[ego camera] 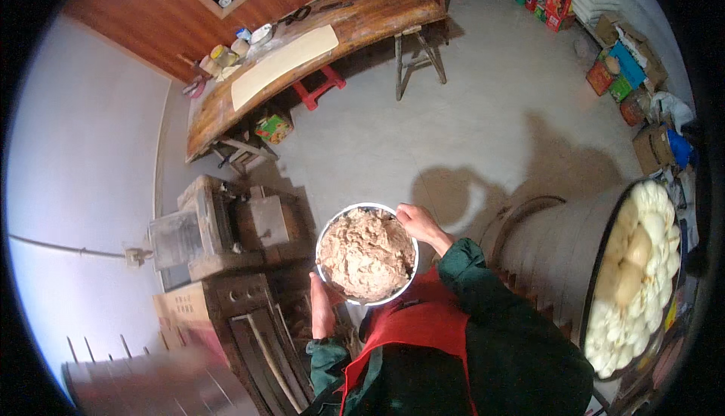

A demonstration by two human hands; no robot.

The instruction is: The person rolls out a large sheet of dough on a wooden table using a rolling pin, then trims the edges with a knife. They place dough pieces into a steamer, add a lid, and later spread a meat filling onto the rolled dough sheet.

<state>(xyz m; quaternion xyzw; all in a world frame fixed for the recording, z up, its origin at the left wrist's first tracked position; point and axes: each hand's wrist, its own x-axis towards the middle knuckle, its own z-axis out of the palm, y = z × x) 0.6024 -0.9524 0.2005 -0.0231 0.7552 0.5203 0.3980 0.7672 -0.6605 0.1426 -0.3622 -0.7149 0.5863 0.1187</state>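
A round bowl (418, 251) with a pale rim is held in front of my body, filled with a lumpy, pinkish-beige paste (365, 254) that resembles minced filling. My right hand (420, 224) grips its upper right rim. At the lower left, my left hand (322, 308) supports the bowl's side, its fingers partly hidden below. A long flat sheet of rolled dough (286, 66) lies on the wooden table (385, 12) beyond, with jars (222, 54) and a white container (261, 34) beside it.
Dark box-shaped equipment (209, 229) stands to the left. A large dark-rimmed vessel (592, 280) on the right holds pale rounded lumps (651, 229). A red stool (320, 88) sits under the table. Boxes (652, 147) and bags line the right wall.
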